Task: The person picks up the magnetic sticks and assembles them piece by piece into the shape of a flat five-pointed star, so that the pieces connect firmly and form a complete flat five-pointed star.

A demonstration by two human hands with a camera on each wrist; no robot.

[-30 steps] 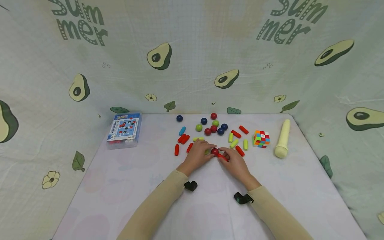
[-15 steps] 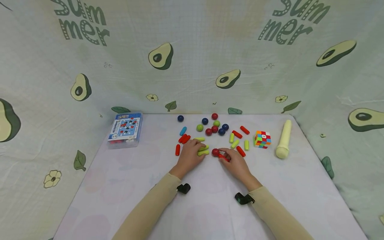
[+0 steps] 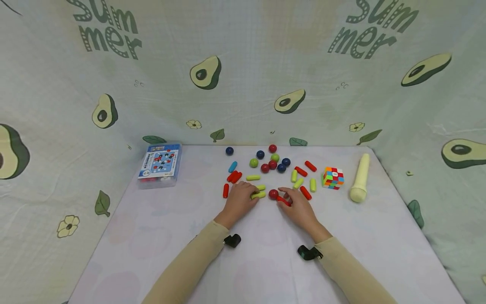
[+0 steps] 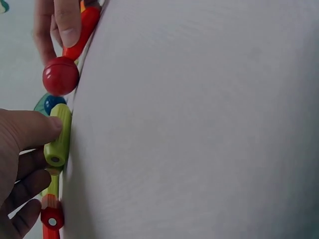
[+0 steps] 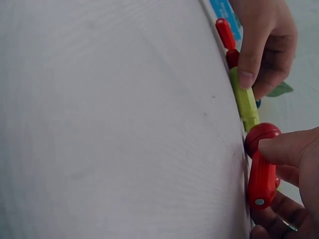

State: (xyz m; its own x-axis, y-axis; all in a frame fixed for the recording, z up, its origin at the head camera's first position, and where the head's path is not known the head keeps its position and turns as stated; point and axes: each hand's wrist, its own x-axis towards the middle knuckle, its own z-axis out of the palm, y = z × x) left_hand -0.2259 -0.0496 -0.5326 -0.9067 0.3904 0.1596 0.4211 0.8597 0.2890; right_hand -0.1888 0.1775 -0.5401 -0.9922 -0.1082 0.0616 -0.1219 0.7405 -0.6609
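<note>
A: What sits at the left of the frame?

B: A clear plastic box with a blue printed lid, left of centre on the pale table.

A: And moving toward the middle?

B: The left hand pinches a yellow-green plastic rod at centre frame, thumb on its end. Just right lies a glossy red ball, joined to a red plastic rod that the right hand grips, fingers curled round it.

A: Far right?

B: A multicoloured puzzle cube, then a cream plastic microphone-shaped toy.
</note>
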